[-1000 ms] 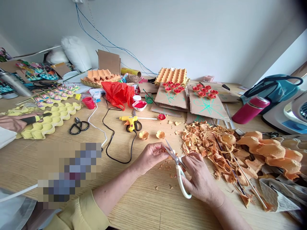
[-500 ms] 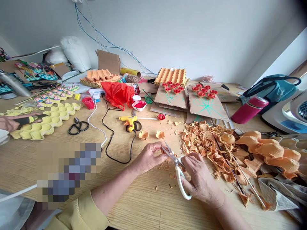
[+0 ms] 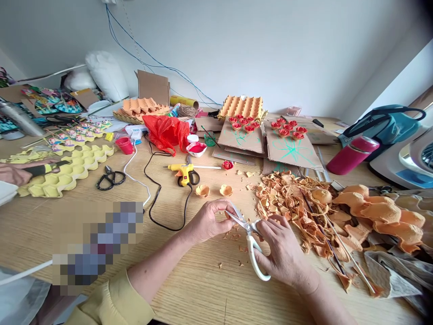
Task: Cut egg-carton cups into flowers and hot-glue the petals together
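Note:
My right hand [image 3: 282,250] grips a pair of white-handled scissors [image 3: 253,253], with fingers and thumb in the loops. The blades point up and left and stand slightly apart at my left fingertips. My left hand [image 3: 211,221] is closed in a pinch beside the blades; whatever it holds is too small and hidden to make out. Just beyond my hands sit two orange scalloped carton cups [image 3: 203,191]. Small orange scraps [image 3: 235,234] lie on the wooden table beneath. Behind the cups is a yellow glue gun [image 3: 183,174], near a red flower [image 3: 228,165] on a white stick.
On the right, a heap of orange carton trimmings [image 3: 287,198] adjoins egg-tray pieces [image 3: 382,207] and a pink bottle [image 3: 352,155]. Red flowers stand on cardboard [image 3: 294,151] at the back. Black scissors [image 3: 110,179] lie left, near another person's hand [image 3: 50,167] at a yellow egg tray [image 3: 76,169].
The scissor blades have closed somewhat and swung a little left at my left fingertips. At the far left, the other person's hand and the yellow tray have shifted slightly.

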A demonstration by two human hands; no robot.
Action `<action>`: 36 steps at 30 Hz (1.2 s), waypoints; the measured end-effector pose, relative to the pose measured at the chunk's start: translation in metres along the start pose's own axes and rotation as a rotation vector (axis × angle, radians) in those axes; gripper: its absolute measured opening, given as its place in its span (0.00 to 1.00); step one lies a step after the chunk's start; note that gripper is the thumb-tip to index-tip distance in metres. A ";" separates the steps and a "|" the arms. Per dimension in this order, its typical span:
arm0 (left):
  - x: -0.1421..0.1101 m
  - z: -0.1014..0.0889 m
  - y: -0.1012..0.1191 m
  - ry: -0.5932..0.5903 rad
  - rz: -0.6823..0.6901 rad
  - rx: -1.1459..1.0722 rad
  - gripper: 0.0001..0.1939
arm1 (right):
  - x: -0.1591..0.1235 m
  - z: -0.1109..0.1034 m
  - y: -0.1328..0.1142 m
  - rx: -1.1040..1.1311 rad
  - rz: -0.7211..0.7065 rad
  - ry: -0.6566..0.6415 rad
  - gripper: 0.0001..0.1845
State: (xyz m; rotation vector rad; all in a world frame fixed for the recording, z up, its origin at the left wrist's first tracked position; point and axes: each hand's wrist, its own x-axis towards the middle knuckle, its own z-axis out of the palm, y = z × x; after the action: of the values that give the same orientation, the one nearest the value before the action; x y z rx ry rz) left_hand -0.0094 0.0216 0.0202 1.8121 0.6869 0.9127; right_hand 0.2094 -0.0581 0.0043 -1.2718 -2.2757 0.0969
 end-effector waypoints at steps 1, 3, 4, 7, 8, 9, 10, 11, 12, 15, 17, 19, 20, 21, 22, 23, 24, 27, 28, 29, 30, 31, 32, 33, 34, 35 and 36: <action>0.000 0.000 -0.001 0.001 0.005 0.000 0.04 | 0.000 0.000 0.001 0.002 -0.004 -0.002 0.11; 0.000 -0.001 -0.004 0.008 0.010 -0.001 0.04 | -0.001 0.000 0.002 0.005 -0.013 -0.009 0.11; 0.001 -0.002 -0.006 0.008 0.006 0.000 0.05 | -0.001 0.001 0.002 0.007 -0.015 -0.014 0.11; 0.003 -0.003 -0.010 0.004 -0.037 -0.010 0.03 | -0.001 0.004 0.004 0.030 0.001 -0.025 0.12; 0.004 -0.004 -0.011 0.001 -0.062 -0.027 0.02 | -0.001 0.005 0.005 0.043 0.016 -0.018 0.12; 0.004 -0.004 -0.011 0.000 -0.091 -0.051 0.02 | -0.001 0.007 0.007 0.057 0.035 -0.004 0.13; 0.005 -0.004 -0.011 -0.001 -0.123 -0.083 0.02 | -0.001 0.008 0.008 0.075 0.057 0.015 0.14; 0.005 -0.005 -0.011 -0.003 -0.157 -0.121 0.03 | 0.000 0.009 0.009 0.094 0.083 0.037 0.16; 0.005 -0.004 -0.011 -0.008 -0.191 -0.161 0.05 | 0.000 0.010 0.010 0.116 0.114 0.057 0.17; 0.005 -0.003 -0.009 -0.023 -0.260 -0.259 0.08 | 0.000 0.008 0.011 0.202 0.221 0.085 0.18; 0.004 -0.001 -0.009 -0.025 -0.270 -0.279 0.09 | 0.002 0.005 0.008 0.290 0.290 0.088 0.16; 0.004 0.000 -0.011 -0.026 -0.270 -0.275 0.09 | 0.004 0.002 0.005 0.408 0.348 0.087 0.14; 0.003 0.001 -0.012 -0.034 -0.276 -0.267 0.10 | 0.005 0.001 0.002 0.470 0.372 0.092 0.12; 0.002 0.002 -0.013 -0.051 -0.287 -0.257 0.11 | 0.006 0.000 0.001 0.530 0.388 0.101 0.11; 0.001 0.003 -0.013 -0.076 -0.298 -0.243 0.12 | 0.007 0.000 -0.001 0.584 0.397 0.114 0.10; 0.000 0.004 -0.013 -0.107 -0.307 -0.225 0.13 | 0.007 0.000 -0.002 0.630 0.400 0.126 0.10; -0.001 0.005 -0.012 -0.137 -0.311 -0.207 0.14 | 0.008 0.001 -0.004 0.672 0.401 0.133 0.11; -0.003 0.008 -0.007 -0.201 -0.307 -0.184 0.15 | 0.008 0.005 -0.006 0.767 0.413 0.110 0.12; -0.004 0.009 -0.006 -0.209 -0.310 -0.189 0.16 | 0.008 0.007 -0.007 0.788 0.424 0.100 0.12; -0.004 0.010 -0.006 -0.209 -0.315 -0.199 0.16 | 0.008 0.008 -0.008 0.808 0.436 0.094 0.12; -0.004 0.010 -0.007 -0.204 -0.321 -0.213 0.16 | 0.008 0.010 -0.009 0.828 0.444 0.091 0.13; -0.004 0.011 -0.008 -0.198 -0.325 -0.230 0.17 | 0.008 0.012 -0.010 0.850 0.450 0.090 0.13; -0.005 0.011 -0.010 -0.194 -0.326 -0.251 0.17 | 0.008 0.013 -0.010 0.874 0.454 0.090 0.13; -0.005 0.012 -0.012 -0.197 -0.321 -0.278 0.19 | 0.007 0.015 -0.010 0.900 0.458 0.091 0.14; -0.006 0.013 -0.013 -0.206 -0.315 -0.306 0.22 | 0.007 0.018 -0.010 0.923 0.463 0.097 0.14; -0.007 0.015 -0.014 -0.219 -0.309 -0.331 0.25 | 0.006 0.020 -0.009 0.943 0.470 0.110 0.14; -0.008 0.017 -0.015 -0.230 -0.304 -0.352 0.29 | 0.006 0.022 -0.008 0.961 0.476 0.128 0.15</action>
State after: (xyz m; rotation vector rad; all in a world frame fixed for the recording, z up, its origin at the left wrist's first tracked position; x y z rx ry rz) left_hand -0.0011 0.0128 0.0000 1.4239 0.5927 0.5702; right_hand 0.1905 -0.0536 -0.0095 -1.1584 -1.4197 1.0880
